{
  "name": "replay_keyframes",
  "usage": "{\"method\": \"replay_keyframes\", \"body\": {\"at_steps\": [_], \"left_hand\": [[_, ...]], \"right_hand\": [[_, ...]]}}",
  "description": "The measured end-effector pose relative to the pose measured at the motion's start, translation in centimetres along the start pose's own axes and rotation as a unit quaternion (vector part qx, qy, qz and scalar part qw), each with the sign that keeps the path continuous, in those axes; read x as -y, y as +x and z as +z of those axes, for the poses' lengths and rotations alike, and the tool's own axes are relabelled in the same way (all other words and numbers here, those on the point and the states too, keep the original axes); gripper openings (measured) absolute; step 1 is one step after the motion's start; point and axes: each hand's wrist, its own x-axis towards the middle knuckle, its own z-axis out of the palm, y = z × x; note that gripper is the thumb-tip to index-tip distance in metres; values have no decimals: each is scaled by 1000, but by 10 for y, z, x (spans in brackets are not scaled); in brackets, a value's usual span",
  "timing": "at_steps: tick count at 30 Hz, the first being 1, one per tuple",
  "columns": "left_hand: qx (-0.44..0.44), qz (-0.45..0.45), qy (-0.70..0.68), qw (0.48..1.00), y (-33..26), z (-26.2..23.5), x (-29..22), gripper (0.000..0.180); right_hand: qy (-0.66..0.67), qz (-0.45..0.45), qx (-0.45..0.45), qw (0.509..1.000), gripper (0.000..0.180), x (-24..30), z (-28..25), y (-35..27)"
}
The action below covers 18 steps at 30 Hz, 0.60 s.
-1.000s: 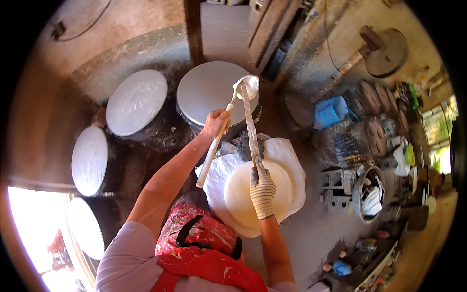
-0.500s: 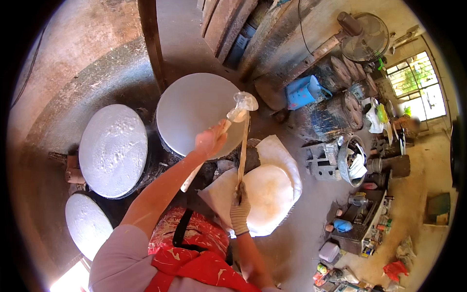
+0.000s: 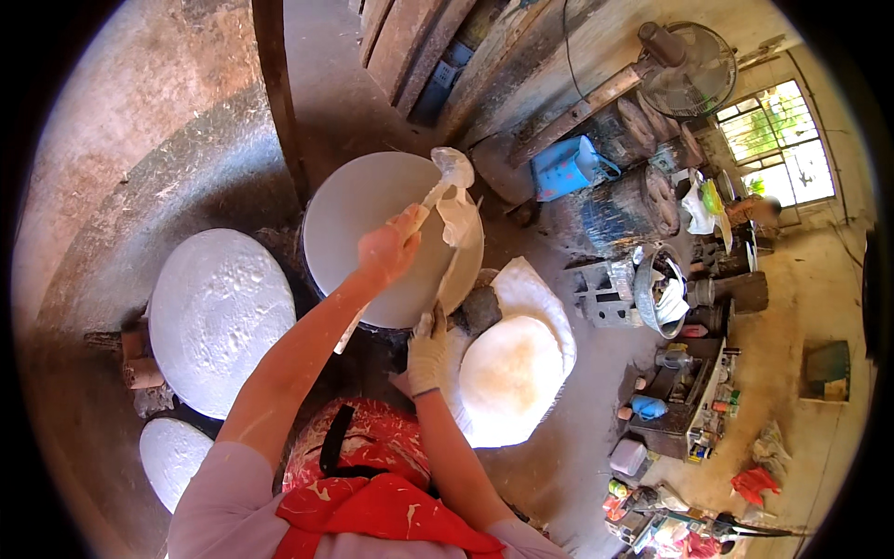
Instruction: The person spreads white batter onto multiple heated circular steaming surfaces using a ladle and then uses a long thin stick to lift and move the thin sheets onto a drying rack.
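Observation:
My bare left hand (image 3: pixel 389 250) is closed around the pale handle of a long tool (image 3: pixel 430 201), whose head is coated in wet white batter (image 3: pixel 453 168). This head hangs over the right rim of a large round griddle (image 3: pixel 358 210) with a smooth grey-white surface. In my right hand (image 3: pixel 428 359), which wears a striped work glove, is a thin wooden stick (image 3: pixel 446 287). Its upper end meets a batter-smeared flap beside the left tool's head; the exact join cannot be made out. Close by on the right, a round pale flatbread (image 3: pixel 512 373) rests on white cloth (image 3: pixel 535 279).
Two more round griddles with bubbly white tops stand at the left, a larger one (image 3: pixel 223 321) and a smaller one (image 3: pixel 174 461). A blue pitcher (image 3: pixel 566 170), concrete blocks (image 3: pixel 601 293) and a metal basin (image 3: pixel 661 289) are to the right. A dark post (image 3: pixel 275 93) rises behind.
My right hand has moved left and up with the stick, from over the cloth to the griddle's near edge. The left tool's head has shifted slightly up and left. The whole view has turned a little.

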Motion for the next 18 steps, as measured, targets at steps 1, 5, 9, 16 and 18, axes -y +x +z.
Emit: {"method": "replay_keyframes", "body": {"at_steps": [1, 5, 9, 16, 18], "left_hand": [[-7, 0, -5, 1000, 2, 3, 5, 45], [-7, -32, -9, 999, 0, 0, 23, 50], [23, -79, 35, 996, -1, -14, 44, 51], [-36, -95, 51, 993, -2, -29, 69, 51], [-54, -85, 47, 994, -7, -25, 80, 51]], "right_hand": [[-44, -56, -6, 997, 47, -1, 11, 15], [-138, -64, -2, 988, 40, 8, 61, 70], [-372, -210, -48, 903, 37, 8, 54, 83], [-128, -92, -22, 987, 35, -21, 3, 45], [-118, -31, 10, 993, 35, -12, 24, 51]]}}
